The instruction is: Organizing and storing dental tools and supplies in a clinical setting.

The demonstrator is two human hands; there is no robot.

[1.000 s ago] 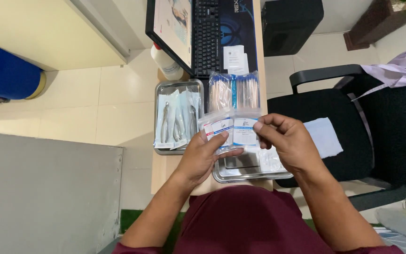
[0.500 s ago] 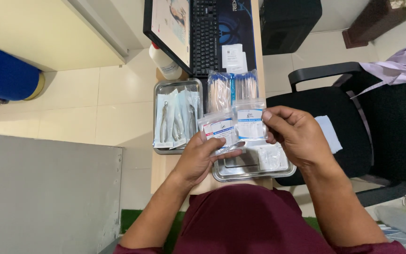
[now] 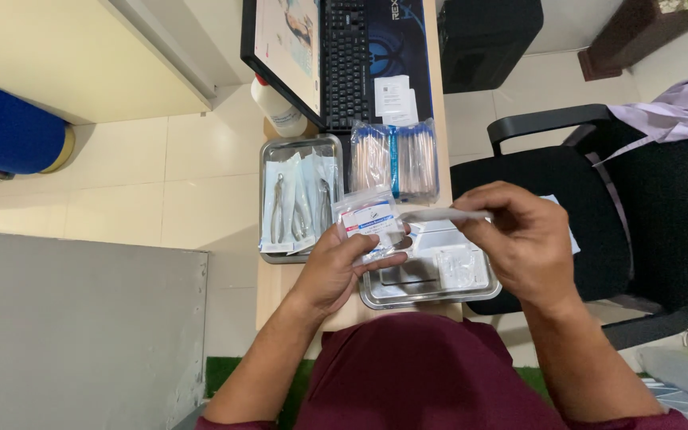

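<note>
Far off to the left of the left hand (image 3: 342,269) a blue drum (image 3: 5,131) with a yellow rim lies on the tiled floor (image 3: 121,191), beside a grey panel (image 3: 81,334). Just left of that hand a steel tray (image 3: 267,159) sits on the narrow wooden surface (image 3: 276,283), holding dental forceps sealed in clear pouches (image 3: 300,203). Beyond the tray, away from the person, stand a white bottle (image 3: 278,109), a monitor (image 3: 284,44) and a black keyboard (image 3: 347,60).

The left hand's grip is closed on a small clear sterilisation pouch (image 3: 369,219) with a white, red and blue printed face, thumb across its front and fingers behind, held above the surface. Beyond the pouch lies a clear bag of wooden sticks (image 3: 396,159) with a blue strip down its middle, and a white slip of paper (image 3: 394,95) past that.

Between the two hands a thin flat pouch (image 3: 443,215) runs edge-on from near the left thumb to the right hand (image 3: 523,243), whose fingertips pinch its far end. Below both hands a second steel tray (image 3: 431,291) rests on the surface with more clear packets (image 3: 459,267) inside.

To the right of the right hand is a black office chair (image 3: 599,199) with a lilac cloth (image 3: 678,107) over its back.
</note>
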